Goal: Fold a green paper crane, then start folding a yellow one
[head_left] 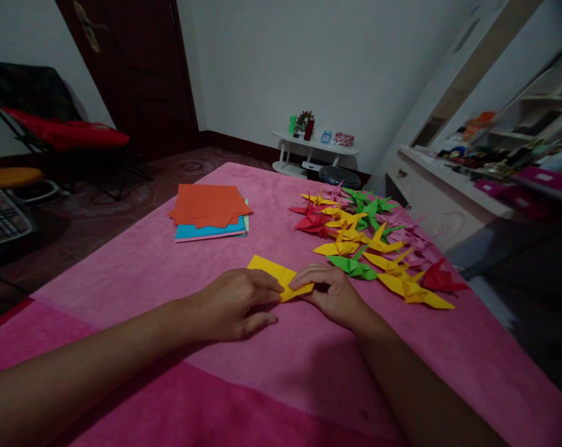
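A folded piece of yellow origami paper (274, 268) lies on the pink cloth in front of me. My left hand (239, 301) rests over its left part, fingers stretched out flat with the thumb apart, on the cloth. My right hand (330, 292) pinches the paper's right corner, with fingers on top and the thumb partly hidden. Just right of that hand sits a green paper crane (354, 267). Beyond it, several more cranes in yellow, red, green and pink stand in rows, among them a yellow crane (411, 288) and a red crane (441, 277).
A stack of orange paper (209, 202) over blue paper (206, 232) lies at the far left of the pink-covered table (136, 254). A white side table (313, 141) stands by the wall, a red chair (67, 130) at left, and a cluttered dresser (471, 180) at right.
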Tool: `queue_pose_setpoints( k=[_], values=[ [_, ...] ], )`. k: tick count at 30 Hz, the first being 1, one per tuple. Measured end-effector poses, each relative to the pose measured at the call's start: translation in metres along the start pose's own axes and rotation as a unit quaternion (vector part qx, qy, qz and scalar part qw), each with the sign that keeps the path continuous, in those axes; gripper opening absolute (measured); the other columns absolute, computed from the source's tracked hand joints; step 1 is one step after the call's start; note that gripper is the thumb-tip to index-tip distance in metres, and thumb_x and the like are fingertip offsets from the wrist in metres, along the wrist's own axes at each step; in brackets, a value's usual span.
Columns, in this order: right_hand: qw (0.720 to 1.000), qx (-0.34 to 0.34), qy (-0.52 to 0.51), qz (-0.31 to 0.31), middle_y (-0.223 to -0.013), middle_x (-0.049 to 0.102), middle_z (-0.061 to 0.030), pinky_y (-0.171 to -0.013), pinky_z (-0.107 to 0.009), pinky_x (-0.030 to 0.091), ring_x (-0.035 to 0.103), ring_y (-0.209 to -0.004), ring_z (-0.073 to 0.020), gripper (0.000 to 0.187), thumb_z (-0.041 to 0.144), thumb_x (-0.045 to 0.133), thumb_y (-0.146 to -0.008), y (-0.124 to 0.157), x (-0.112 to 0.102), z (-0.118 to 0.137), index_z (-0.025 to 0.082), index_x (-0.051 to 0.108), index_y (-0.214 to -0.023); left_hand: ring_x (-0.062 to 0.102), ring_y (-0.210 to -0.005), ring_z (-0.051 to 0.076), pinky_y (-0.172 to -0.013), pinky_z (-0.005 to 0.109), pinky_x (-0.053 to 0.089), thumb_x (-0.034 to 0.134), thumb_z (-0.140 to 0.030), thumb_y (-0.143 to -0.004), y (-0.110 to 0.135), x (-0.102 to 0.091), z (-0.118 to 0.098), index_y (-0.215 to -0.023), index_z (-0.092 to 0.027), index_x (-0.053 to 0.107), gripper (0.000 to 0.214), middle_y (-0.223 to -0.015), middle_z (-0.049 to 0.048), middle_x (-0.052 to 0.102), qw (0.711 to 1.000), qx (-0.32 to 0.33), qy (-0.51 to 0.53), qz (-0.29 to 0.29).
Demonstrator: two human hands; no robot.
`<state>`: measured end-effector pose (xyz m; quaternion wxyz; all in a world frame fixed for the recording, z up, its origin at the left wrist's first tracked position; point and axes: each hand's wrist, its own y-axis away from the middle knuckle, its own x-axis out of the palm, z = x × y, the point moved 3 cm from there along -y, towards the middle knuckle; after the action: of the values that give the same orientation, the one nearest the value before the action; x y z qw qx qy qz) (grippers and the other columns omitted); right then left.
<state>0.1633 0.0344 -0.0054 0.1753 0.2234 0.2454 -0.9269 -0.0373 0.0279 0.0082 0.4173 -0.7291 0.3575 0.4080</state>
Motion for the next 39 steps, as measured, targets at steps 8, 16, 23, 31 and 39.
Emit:
queue_pose_setpoints(
  k=[8,16,23,31,39],
  values=[
    [0.994,0.102,0.023,-0.01,-0.072,0.062,-0.0032,-0.066,-0.028,0.045,0.057,-0.07,-0.0155,0.02,0.024,0.059,-0.083,-0.008,-0.003,-0.002,0.017,0.066,-0.066,0.059,-0.113,0.021,-0.099,0.035,0.049,0.042,-0.027,-0.094,0.02,0.019,-0.003,-0.12,-0.013,0.06,0.034,-0.125,0.0102,0.062,0.997,-0.021,-0.075,-0.015],
    [0.96,0.222,0.139,-0.101,-0.063,0.06,0.0002,-0.054,-0.024,0.036,0.052,-0.059,-0.0129,0.007,0.022,0.066,-0.073,-0.008,0.009,-0.012,0.017,0.066,-0.068,0.062,-0.099,0.019,-0.085,0.031,0.054,0.045,-0.022,-0.093,0.015,0.016,-0.005,-0.106,-0.012,0.065,0.026,-0.11,0.0112,0.066,0.998,-0.032,-0.026,-0.048],
    [0.943,0.219,0.227,-0.11,-0.071,0.066,-0.0009,-0.057,-0.024,0.037,0.056,-0.065,-0.0139,0.01,0.025,0.063,-0.075,-0.009,0.011,-0.013,0.019,0.065,-0.067,0.062,-0.093,0.018,-0.08,0.031,0.054,0.047,-0.018,-0.091,0.016,0.017,-0.004,-0.101,-0.012,0.066,0.022,-0.103,0.0112,0.066,0.997,-0.033,-0.004,-0.069],
    [0.913,0.263,0.287,-0.122,-0.072,0.069,-0.0005,-0.054,-0.025,0.034,0.059,-0.064,-0.015,0.01,0.031,0.066,-0.073,-0.011,0.013,-0.01,0.022,0.068,-0.069,0.062,-0.09,0.017,-0.078,0.029,0.054,0.048,-0.016,-0.09,0.013,0.014,-0.006,-0.097,-0.011,0.067,0.02,-0.1,0.0112,0.066,0.996,-0.023,-0.003,-0.081],
    [0.903,0.279,0.305,-0.113,-0.074,0.07,-0.001,-0.053,-0.026,0.034,0.06,-0.063,-0.0159,0.01,0.031,0.065,-0.073,-0.013,0.015,-0.007,0.023,0.068,-0.068,0.063,-0.09,0.016,-0.078,0.027,0.055,0.046,-0.016,-0.091,0.013,0.014,-0.007,-0.1,-0.011,0.066,0.022,-0.105,0.0104,0.066,0.997,-0.023,-0.017,-0.073]
  ],
)
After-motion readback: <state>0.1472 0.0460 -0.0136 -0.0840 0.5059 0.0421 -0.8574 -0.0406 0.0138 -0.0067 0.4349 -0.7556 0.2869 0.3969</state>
